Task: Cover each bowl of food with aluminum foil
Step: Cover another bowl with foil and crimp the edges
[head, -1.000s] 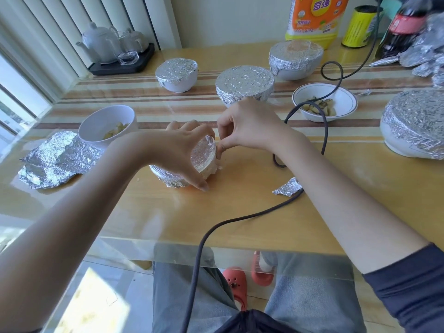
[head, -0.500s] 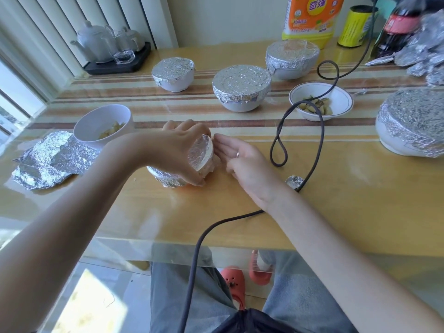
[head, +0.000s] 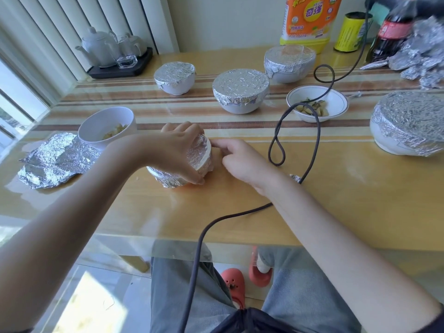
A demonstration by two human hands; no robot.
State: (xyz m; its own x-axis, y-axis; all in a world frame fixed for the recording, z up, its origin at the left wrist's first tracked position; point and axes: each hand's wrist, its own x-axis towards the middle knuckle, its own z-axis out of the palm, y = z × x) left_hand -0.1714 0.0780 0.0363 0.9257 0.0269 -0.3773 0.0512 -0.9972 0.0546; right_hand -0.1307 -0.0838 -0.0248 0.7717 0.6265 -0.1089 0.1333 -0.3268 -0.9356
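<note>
1. We see the foil-wrapped bowl [head: 192,162] at the near middle of the table [head: 336,200], tipped on its side with its foil-covered mouth facing right.
2. Our left hand [head: 177,152] reaches in from the left and clamps over the top of this bowl, fingers curled round its far side and thumb at the near rim.
3. Our right hand [head: 242,162] lies on the table just right of the bowl, fingers loosely bent toward the foil rim, gripping nothing.
4. A foil sheet [head: 55,162] lies flat at the left, touching an uncovered bowl [head: 105,126].
5. Farther off stand four covered bowls; a dark cable [head: 300,150] loops to the right.
</note>
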